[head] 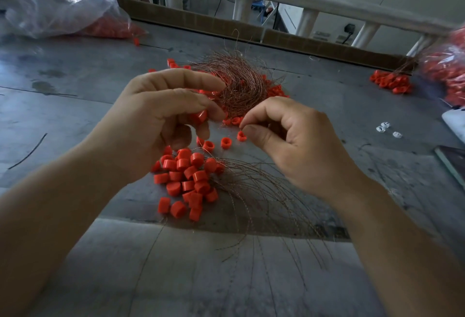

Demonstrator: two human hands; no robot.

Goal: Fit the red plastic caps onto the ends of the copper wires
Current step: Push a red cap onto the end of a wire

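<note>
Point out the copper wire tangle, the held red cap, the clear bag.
copper wire tangle (239, 82), head view, centre.
held red cap (201, 116), head view, side wall.
clear bag (63, 10), head view, upper film.

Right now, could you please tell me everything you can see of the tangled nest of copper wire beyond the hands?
The nest of copper wire is a loose, rounded tangle of thin reddish-brown strands, metallic-looking. It lies in the middle of the grey table, with a few stray ends curling upward and outward. Loose red caps lie round its edges, some against it. The left hand covers its near-left edge; whether they touch cannot be told.
</note>
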